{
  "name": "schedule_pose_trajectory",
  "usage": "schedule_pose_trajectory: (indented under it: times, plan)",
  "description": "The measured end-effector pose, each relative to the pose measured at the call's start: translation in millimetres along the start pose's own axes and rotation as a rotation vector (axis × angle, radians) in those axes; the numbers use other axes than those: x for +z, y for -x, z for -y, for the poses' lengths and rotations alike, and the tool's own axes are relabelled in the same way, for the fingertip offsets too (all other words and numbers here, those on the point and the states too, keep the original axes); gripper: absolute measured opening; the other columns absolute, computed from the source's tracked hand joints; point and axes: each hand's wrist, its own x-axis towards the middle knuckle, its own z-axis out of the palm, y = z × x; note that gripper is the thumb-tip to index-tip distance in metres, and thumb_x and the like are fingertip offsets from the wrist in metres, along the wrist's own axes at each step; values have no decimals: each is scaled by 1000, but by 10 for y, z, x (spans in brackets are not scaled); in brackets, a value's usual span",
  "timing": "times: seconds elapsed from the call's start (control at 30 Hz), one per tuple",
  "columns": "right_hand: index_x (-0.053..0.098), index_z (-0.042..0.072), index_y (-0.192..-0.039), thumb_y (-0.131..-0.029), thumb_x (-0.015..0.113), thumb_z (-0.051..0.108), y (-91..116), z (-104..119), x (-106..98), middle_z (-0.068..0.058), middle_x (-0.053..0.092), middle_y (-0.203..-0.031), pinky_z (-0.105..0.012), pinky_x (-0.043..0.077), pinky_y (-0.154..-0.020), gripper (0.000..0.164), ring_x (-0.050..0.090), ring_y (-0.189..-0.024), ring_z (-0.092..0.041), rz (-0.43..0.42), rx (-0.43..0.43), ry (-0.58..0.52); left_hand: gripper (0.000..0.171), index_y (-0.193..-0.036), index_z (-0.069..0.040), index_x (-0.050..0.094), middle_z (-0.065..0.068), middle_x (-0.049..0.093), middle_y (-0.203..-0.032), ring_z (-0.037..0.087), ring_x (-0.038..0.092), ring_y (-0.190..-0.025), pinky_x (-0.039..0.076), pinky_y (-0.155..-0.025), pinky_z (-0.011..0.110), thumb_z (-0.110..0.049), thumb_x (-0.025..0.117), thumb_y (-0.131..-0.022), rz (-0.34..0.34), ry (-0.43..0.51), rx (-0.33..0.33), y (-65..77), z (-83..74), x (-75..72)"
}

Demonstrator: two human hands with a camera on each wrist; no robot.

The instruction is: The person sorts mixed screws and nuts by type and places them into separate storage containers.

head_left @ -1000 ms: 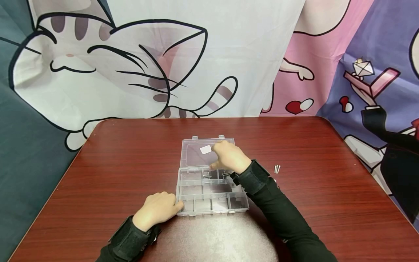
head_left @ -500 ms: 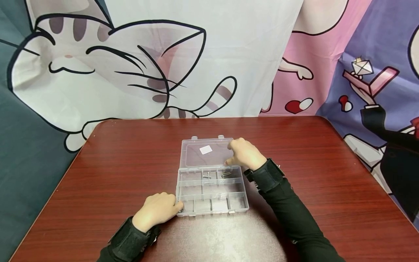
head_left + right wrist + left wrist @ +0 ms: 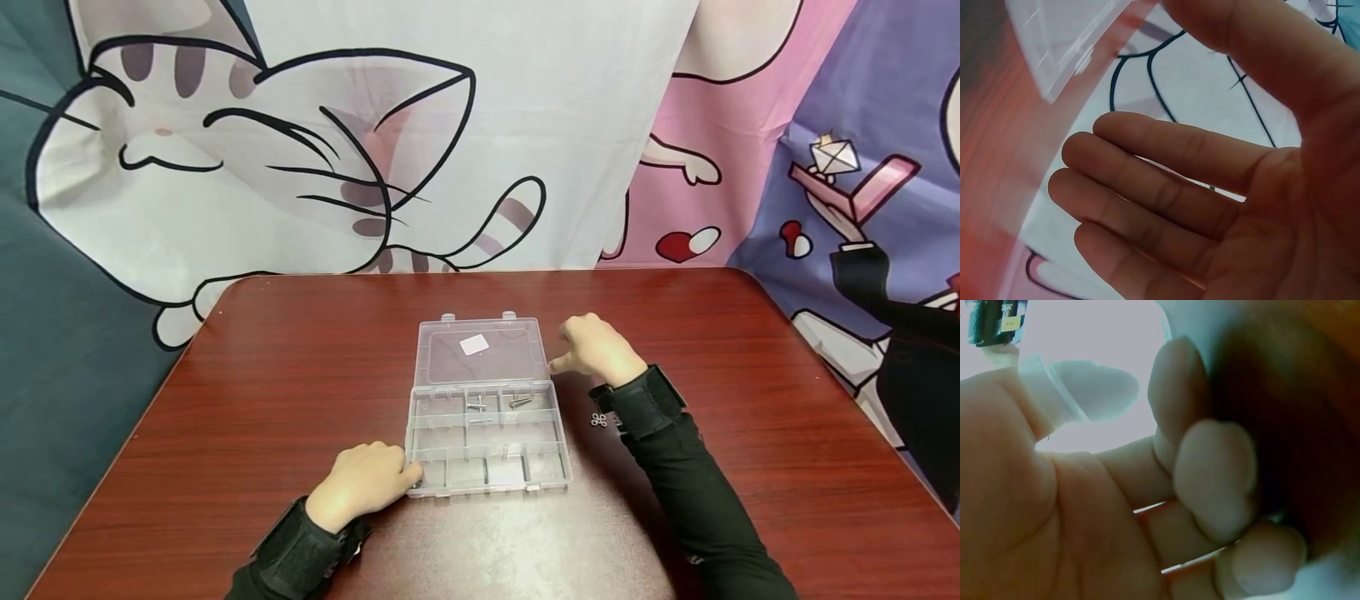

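Note:
A clear plastic compartment box (image 3: pixel 491 433) lies on the table with its lid (image 3: pixel 495 362) folded back. Silver screws (image 3: pixel 520 401) rest in its back right compartment, and more small metal screws (image 3: pixel 476 405) are in the one to the left. At the box's front left corner my left hand (image 3: pixel 363 485) holds the edge; in the left wrist view its thumb (image 3: pixel 1097 390) shows through clear plastic and the other fingers curl. My right hand (image 3: pixel 596 348) hovers just right of the lid, holding nothing, its fingers (image 3: pixel 1147 187) nearly straight in the right wrist view.
Several small ring-shaped metal pieces (image 3: pixel 597 420) lie on the table by my right wrist. A small white label (image 3: pixel 474 344) shows on the lid. The reddish-brown tabletop (image 3: pixel 262 400) ends at a printed cloth (image 3: pixel 495 125) behind.
My right hand has moved right, from above the box's lid to beside it. The screws seen earlier on the table at the right are now hidden by that arm. The left hand stays put.

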Motion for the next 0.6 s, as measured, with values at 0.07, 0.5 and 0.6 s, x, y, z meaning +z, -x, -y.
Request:
schedule_pose_trajectory:
  times: [0.07, 0.5, 0.6]
  plan:
    - [65, -3, -87, -65, 80, 26, 22, -60, -19, -15, 61, -82, -40, 45, -65, 39, 57, -73, -29, -2, 24, -4, 44, -48, -15, 34, -4, 26, -48, 12, 29, -44, 24, -44, 30, -29, 48, -86, -2, -6, 1, -4, -4, 0]
    - [51, 5, -62, -66, 79, 22, 178, -398, -104, -1, 38, -58, -32, 32, -49, 33, 41, -54, -20, -16, 87, -22, 44, -48, -15, 34, -4, 26, -48, 12, 31, -44, 25, -44, 30, -29, 49, -86, -2, -6, -3, -3, -10, 3]
    - [54, 3, -64, -66, 78, 20, 211, -458, -116, -3, 41, -59, -32, 33, -48, 30, 42, -55, -20, -19, 100, -29, 43, -48, -15, 34, -4, 27, -48, 12, 33, -44, 26, -44, 31, -29, 49, -86, -3, -10, -5, -7, -7, 3]
